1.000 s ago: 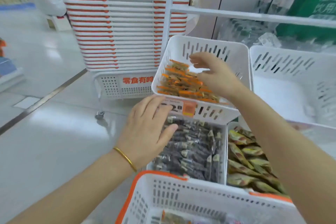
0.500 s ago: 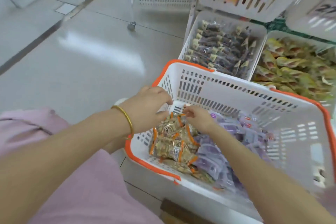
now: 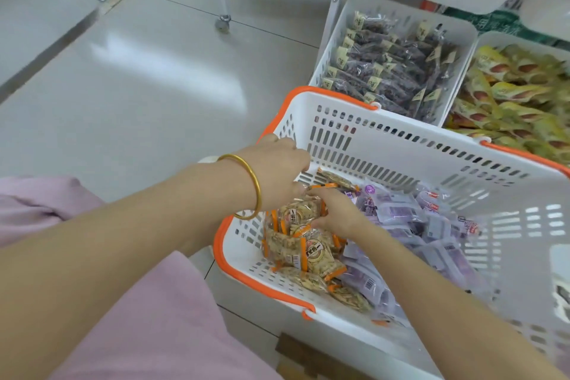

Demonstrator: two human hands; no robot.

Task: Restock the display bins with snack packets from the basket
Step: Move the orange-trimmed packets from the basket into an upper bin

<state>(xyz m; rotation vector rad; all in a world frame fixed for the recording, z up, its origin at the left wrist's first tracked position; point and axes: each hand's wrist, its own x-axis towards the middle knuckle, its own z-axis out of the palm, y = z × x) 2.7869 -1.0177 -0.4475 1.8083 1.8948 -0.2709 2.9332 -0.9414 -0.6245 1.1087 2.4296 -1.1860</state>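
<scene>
In a white orange-rimmed basket (image 3: 246, 279), the right hand (image 3: 336, 214) curls round orange-edged snack packets (image 3: 308, 248) heaped at its left end; the left hand (image 3: 277, 168) hides its fingertips, grip unclear. Packets look light, crinkly, slippery; best gathered round their middles

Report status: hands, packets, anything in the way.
Right hand grips orange-edged packets in basket. Left hand on same pile, grip unclear. Purple packets beside them; nothing blocking.

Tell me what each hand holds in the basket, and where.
Right hand grips orange-edged packets at the pile's top; for the left hand, cannot tell.
</scene>
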